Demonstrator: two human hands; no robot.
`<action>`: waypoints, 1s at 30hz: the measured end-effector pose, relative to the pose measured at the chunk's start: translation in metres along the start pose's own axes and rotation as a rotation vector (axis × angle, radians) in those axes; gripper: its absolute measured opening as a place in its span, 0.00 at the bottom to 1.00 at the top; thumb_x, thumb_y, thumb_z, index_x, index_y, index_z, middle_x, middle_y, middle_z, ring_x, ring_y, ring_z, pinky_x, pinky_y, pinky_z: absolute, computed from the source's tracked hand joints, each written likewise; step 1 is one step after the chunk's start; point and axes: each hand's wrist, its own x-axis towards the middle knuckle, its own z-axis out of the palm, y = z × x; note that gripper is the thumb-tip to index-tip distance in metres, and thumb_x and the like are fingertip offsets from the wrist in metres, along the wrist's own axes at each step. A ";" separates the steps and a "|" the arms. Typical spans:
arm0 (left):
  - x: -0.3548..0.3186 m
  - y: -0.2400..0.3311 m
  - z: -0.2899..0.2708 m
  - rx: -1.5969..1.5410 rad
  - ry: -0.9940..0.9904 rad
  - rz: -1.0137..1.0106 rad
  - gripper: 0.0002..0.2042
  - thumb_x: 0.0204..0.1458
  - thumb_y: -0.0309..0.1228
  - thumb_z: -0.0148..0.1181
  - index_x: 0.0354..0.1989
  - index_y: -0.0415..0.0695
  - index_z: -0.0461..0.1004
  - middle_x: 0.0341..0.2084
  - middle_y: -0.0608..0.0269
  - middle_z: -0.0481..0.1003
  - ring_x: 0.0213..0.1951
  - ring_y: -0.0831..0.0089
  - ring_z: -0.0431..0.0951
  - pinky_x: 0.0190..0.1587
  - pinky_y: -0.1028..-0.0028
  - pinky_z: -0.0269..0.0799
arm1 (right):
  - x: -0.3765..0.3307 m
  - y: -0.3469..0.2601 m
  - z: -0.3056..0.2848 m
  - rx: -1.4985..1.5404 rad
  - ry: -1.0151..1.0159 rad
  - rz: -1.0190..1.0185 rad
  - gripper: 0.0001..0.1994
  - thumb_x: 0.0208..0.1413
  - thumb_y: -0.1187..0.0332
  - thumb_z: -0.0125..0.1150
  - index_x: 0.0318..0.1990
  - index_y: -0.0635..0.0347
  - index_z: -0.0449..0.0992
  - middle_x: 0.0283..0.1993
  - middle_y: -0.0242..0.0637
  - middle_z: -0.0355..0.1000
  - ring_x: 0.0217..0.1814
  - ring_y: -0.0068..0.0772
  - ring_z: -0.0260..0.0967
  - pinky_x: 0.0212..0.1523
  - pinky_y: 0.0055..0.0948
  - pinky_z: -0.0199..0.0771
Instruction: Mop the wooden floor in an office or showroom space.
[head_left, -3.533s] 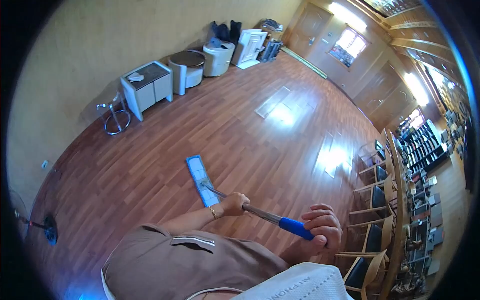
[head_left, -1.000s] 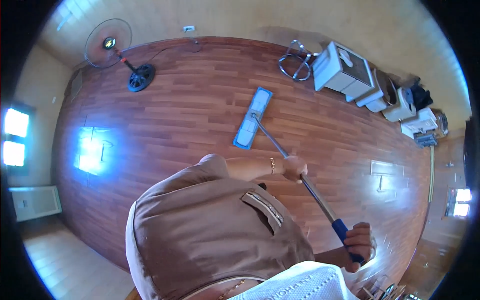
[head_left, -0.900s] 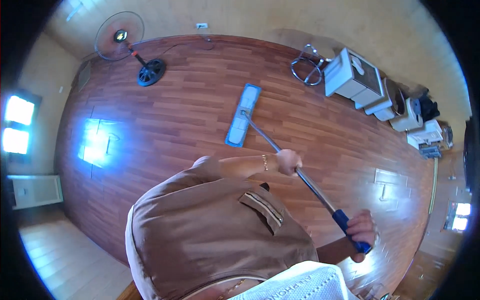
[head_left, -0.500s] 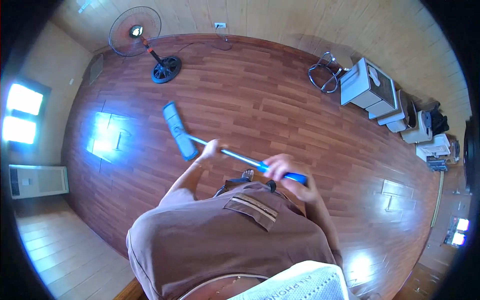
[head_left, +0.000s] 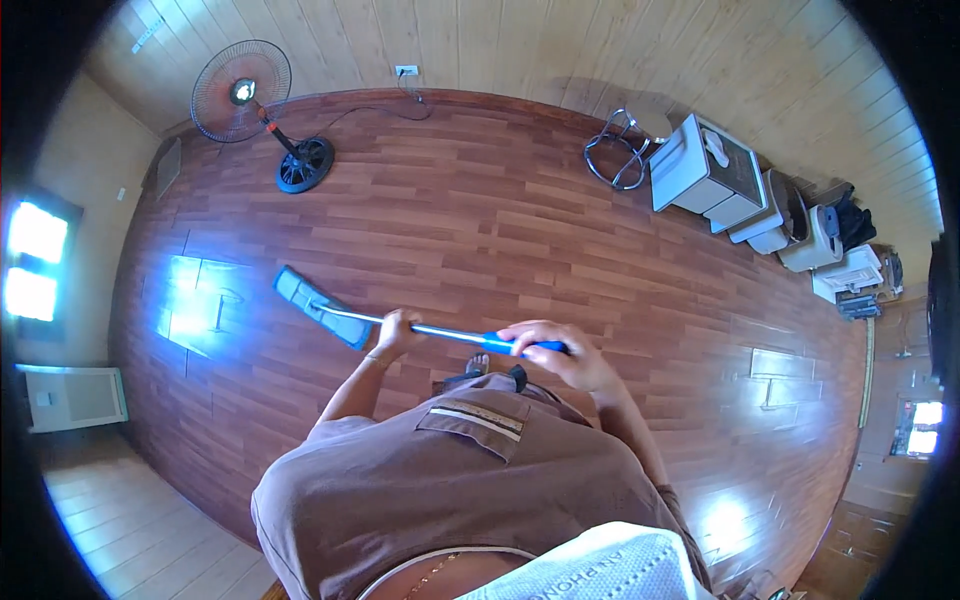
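Observation:
A flat mop (head_left: 450,333) with a silver pole and blue grip slants across in front of me. Its grey-blue rectangular mop head (head_left: 322,308) rests on the wood-look floor to my left. Lower on the pole, my left hand (head_left: 399,332) is closed around the metal part. My right hand (head_left: 560,353) is wrapped over the blue grip at the upper end, palm down. One of my feet in a sandal (head_left: 478,364) shows just below the pole.
A standing fan (head_left: 304,165) is at the far left, its cord running to a wall outlet (head_left: 406,71). Along the right wall stand a chrome stool frame (head_left: 616,150), a white cabinet (head_left: 690,178) and several appliances. A white panelled unit (head_left: 72,398) sits by the left wall.
The mop head has swung left and nearer to me, and the pole lies flatter across. Both hands have shifted left with it, the left one downward; the view has tilted slightly.

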 end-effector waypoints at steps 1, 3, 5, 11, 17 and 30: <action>0.011 0.023 0.008 0.002 -0.017 0.037 0.12 0.32 0.38 0.66 0.16 0.46 0.70 0.16 0.54 0.70 0.23 0.52 0.73 0.26 0.59 0.67 | -0.012 0.001 -0.011 -0.015 0.057 -0.066 0.09 0.51 0.74 0.51 0.38 0.63 0.76 0.51 0.46 0.73 0.56 0.43 0.68 0.57 0.39 0.65; 0.029 0.072 0.021 -0.030 -0.143 0.035 0.10 0.34 0.38 0.65 0.16 0.47 0.72 0.14 0.56 0.70 0.21 0.53 0.72 0.23 0.59 0.67 | -0.040 -0.029 -0.034 -0.082 0.107 -0.066 0.09 0.51 0.73 0.51 0.37 0.64 0.76 0.49 0.48 0.74 0.55 0.45 0.69 0.56 0.42 0.65; 0.045 0.124 0.038 -0.025 -0.204 0.155 0.10 0.36 0.40 0.64 0.18 0.50 0.72 0.17 0.56 0.72 0.23 0.54 0.74 0.25 0.60 0.69 | -0.076 -0.059 -0.052 -0.164 0.238 -0.140 0.09 0.50 0.71 0.54 0.35 0.63 0.78 0.46 0.46 0.76 0.53 0.47 0.70 0.55 0.43 0.67; 0.074 0.297 0.104 -0.227 -0.465 0.485 0.11 0.40 0.41 0.60 0.17 0.49 0.71 0.17 0.57 0.72 0.24 0.53 0.75 0.26 0.56 0.69 | -0.204 -0.140 -0.087 -0.604 0.415 -0.238 0.17 0.49 0.55 0.55 0.28 0.61 0.78 0.37 0.46 0.78 0.43 0.48 0.75 0.47 0.44 0.70; 0.082 0.429 0.213 -0.292 -0.872 0.875 0.12 0.40 0.41 0.61 0.16 0.47 0.73 0.17 0.56 0.74 0.23 0.54 0.75 0.25 0.57 0.68 | -0.322 -0.150 -0.053 -0.746 0.869 -0.351 0.24 0.52 0.44 0.52 0.26 0.60 0.75 0.25 0.44 0.75 0.29 0.45 0.74 0.35 0.45 0.72; 0.020 0.562 0.290 -0.165 -1.383 1.143 0.13 0.35 0.40 0.67 0.22 0.43 0.78 0.23 0.51 0.76 0.30 0.54 0.77 0.34 0.58 0.70 | -0.401 -0.165 -0.026 -0.921 0.729 -0.332 0.10 0.56 0.65 0.58 0.37 0.65 0.74 0.37 0.51 0.73 0.40 0.50 0.72 0.42 0.50 0.72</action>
